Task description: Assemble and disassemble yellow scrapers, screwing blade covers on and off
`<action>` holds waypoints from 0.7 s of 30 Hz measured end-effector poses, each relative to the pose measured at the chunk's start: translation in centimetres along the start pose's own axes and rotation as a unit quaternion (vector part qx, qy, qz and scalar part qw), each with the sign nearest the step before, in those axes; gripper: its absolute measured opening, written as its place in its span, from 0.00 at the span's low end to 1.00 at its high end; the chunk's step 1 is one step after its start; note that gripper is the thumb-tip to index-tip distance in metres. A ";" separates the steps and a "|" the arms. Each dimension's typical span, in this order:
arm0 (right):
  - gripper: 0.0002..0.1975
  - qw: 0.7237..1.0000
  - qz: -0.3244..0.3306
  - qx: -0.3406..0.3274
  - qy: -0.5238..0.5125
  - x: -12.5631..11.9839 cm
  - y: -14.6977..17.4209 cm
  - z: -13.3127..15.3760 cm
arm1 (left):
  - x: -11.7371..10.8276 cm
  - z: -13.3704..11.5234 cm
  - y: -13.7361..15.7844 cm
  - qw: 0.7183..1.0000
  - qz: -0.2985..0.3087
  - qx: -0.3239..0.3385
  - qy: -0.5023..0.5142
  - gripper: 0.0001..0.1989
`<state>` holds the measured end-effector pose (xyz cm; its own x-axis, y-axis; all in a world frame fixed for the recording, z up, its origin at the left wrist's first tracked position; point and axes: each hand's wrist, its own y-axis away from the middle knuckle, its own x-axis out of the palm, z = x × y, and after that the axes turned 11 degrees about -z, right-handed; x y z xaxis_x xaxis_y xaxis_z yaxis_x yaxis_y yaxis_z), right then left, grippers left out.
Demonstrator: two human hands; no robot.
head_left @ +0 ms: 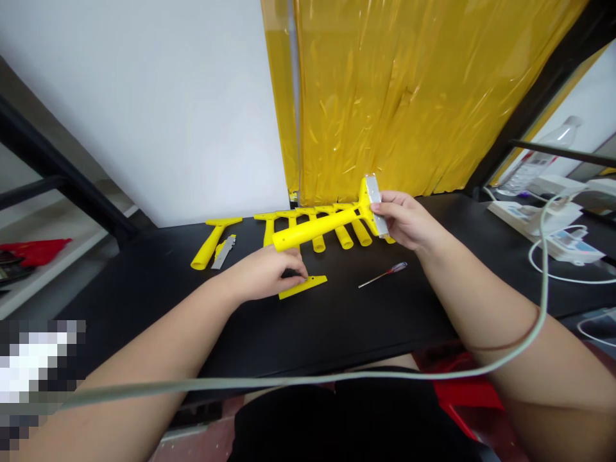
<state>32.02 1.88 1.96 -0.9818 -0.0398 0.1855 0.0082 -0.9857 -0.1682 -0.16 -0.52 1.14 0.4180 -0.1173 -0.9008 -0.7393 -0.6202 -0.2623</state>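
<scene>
My right hand (pixel 407 218) is closed on a yellow scraper (pixel 315 230), gripping it by the grey metal plate at its head. The scraper is held above the table with its handle pointing left. Below that handle, my left hand (pixel 269 273) has curled fingers pinched at a flat yellow strip, apparently a blade cover (pixel 303 287), which lies on the black table. Part of the strip is hidden by the fingers. A screwdriver (pixel 384 274) with a clear handle rests between my hands.
Several yellow scraper handles (pixel 344 237) lie in a row at the back. Another yellow handle (pixel 208 247) and a grey-and-yellow metal piece (pixel 224 251) are at left. White power strips (pixel 543 228) and a plastic bottle (pixel 539 154) stand right. A pale cable (pixel 337 376) crosses in front.
</scene>
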 end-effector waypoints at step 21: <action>0.15 1.000 0.028 0.001 0.001 0.0 -0.1 -0.4 | 0.6 0.0 0.1 0.999 0.004 0.016 -0.032 0.08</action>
<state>31.99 2.03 1.61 -0.9803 -0.0940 0.1736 0.0630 -0.9823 -0.1765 0.01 -0.66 0.53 0.3784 -0.0716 -0.9229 -0.7591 -0.5945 -0.2652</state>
